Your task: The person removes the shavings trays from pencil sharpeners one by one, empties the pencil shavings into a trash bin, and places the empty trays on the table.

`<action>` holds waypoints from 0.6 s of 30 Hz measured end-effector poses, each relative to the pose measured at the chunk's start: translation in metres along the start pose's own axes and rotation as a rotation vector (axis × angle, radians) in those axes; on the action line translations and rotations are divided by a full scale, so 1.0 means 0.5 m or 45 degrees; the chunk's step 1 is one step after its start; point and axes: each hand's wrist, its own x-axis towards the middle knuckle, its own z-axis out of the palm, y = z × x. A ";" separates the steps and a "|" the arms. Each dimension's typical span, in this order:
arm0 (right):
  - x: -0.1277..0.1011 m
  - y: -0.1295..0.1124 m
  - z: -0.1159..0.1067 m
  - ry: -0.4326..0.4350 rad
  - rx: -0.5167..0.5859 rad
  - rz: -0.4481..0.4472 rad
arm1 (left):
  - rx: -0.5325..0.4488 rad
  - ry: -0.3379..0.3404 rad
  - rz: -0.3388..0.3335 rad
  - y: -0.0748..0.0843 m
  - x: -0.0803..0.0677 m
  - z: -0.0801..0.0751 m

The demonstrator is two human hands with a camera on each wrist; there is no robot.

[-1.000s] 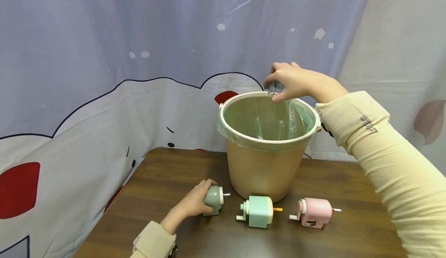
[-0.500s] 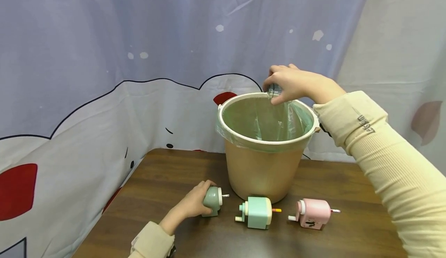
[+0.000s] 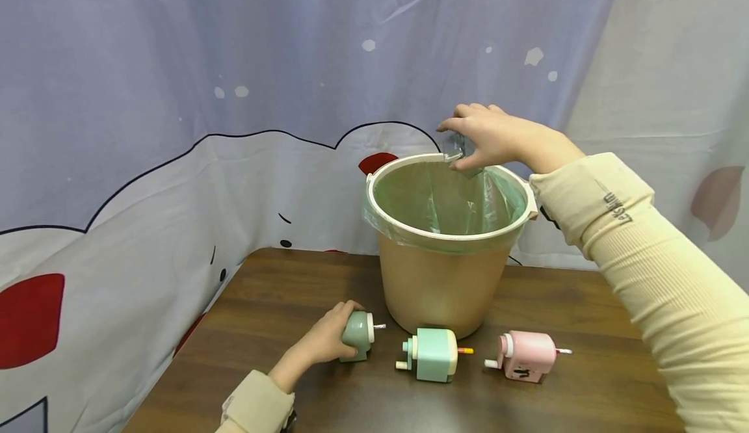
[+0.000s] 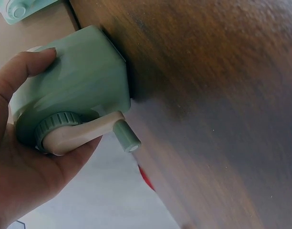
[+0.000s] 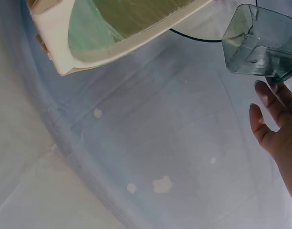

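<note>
Left hand [image 3: 328, 335] curls round a grey-green sharpener [image 3: 358, 337] on the desk [image 3: 292, 290], thumb on one side and fingers on the other, its crank [image 4: 88, 134] poking out past the palm; of the three sharpeners, this one lies nearest the desk's left edge. Right hand [image 3: 494, 135], thumb and fingers partly spread, pinches a clear box [image 5: 260, 43] above the rim of a bin [image 3: 445, 287] near the back edge. Lining the bin is a thin green bag [image 3: 509, 199] (folded over the rim). Just in front sits a mint sharpener [image 3: 433, 355], with a pink sharpener [image 3: 531, 354] farther right.
</note>
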 end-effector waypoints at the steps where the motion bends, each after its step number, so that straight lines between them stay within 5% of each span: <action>1: 0.000 0.000 0.001 -0.005 -0.002 0.005 | 0.001 0.001 -0.002 -0.001 0.000 0.000; 18: -0.016 0.013 0.025 0.046 0.130 0.034 | -0.002 0.000 -0.002 -0.002 -0.001 -0.001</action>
